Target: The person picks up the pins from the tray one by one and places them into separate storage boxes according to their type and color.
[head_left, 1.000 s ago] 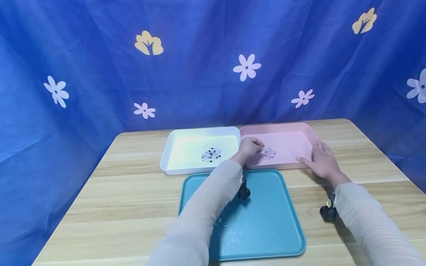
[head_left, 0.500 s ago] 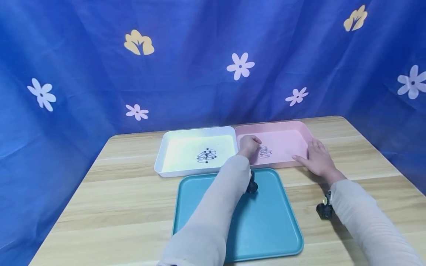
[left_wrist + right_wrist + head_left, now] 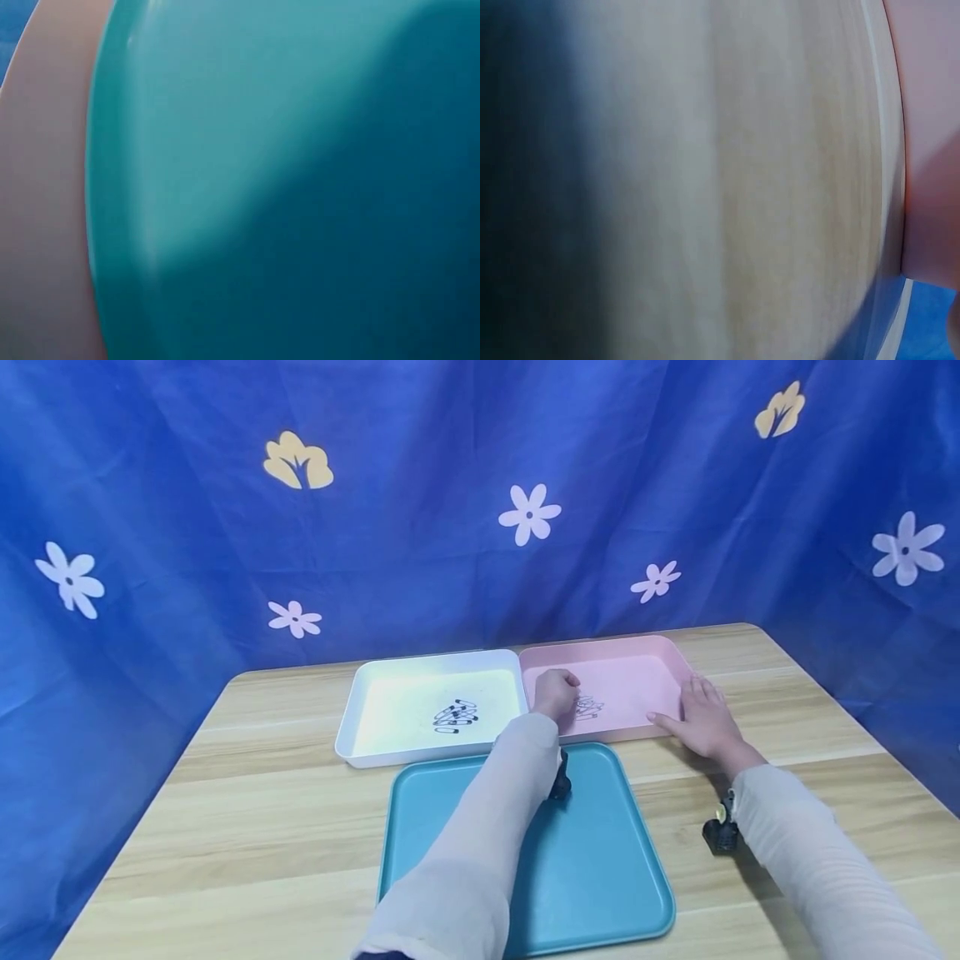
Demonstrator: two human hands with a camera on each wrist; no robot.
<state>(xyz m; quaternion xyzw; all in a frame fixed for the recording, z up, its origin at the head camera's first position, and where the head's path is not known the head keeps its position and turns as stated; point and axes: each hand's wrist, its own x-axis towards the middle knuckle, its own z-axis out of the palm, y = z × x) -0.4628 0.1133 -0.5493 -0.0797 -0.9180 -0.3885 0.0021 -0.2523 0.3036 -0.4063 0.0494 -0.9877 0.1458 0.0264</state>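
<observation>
In the head view my left hand (image 3: 557,693) is inside the left part of the pink tray (image 3: 660,647), fingers curled and mostly hidden behind the back of the hand. Beside them lies a small pile of pale safety pins (image 3: 588,708); whether the fingers hold one is hidden. My right hand (image 3: 705,718) rests at the pink tray's right front corner with its fingers spread and straight. Black-headed safety pins (image 3: 455,717) lie in a heap in the white tray (image 3: 363,718). Neither wrist view shows fingers at work.
A teal tray (image 3: 600,877) lies in front of both shallow trays, partly covered by my left sleeve (image 3: 480,835). The trays stand on a wooden table (image 3: 262,827), with a blue flowered curtain (image 3: 420,510) behind. A black wrist camera (image 3: 722,835) hangs below my right wrist.
My left hand has turned, so its fingers are now less visible beside the pale pins. The left forearm has shifted right over the teal tray. The head view has turned slightly right; the right hand stays put.
</observation>
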